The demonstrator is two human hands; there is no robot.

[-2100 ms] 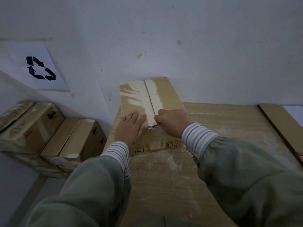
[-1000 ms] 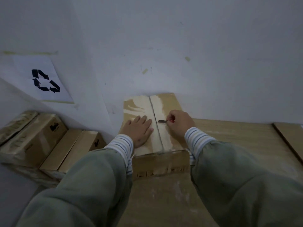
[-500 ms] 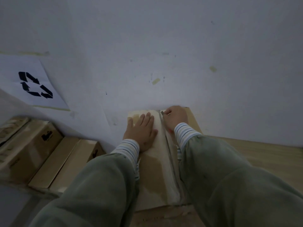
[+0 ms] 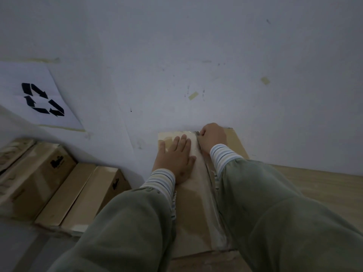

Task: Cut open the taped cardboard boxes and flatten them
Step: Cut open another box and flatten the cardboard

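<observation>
A brown cardboard box (image 4: 192, 213) is lying on the wooden desk (image 4: 324, 185), and its far edge is touching the white wall (image 4: 176, 46). There is no room behind it at all. A strip of shiny tape (image 4: 211, 193) is running down the middle of the box top, from the wall edge to the near edge.

The person's left hand (image 4: 176, 158) is lying flat on the left half of the box top. Its fingers (image 4: 183, 142) are straight and spread, pointing at the wall and pressing the cardboard down. They are stopping just short of the far edge.

The right hand (image 4: 213, 137) is sitting right at the far edge of the box, up against the wall. Its fingers are curled tight around a thin cutter (image 4: 198, 142), and only a grey sliver of it is showing along the tape line. The two hands are close together, with the tape line between them.

To the right of the box, the desk is lying bare and wide. To the left, lower down, more brown boxes (image 4: 59, 185) are standing packed side by side in a row near the desk's left side. Above them a white paper with black recycling arrows (image 4: 42, 100) is stuck on the wall.
</observation>
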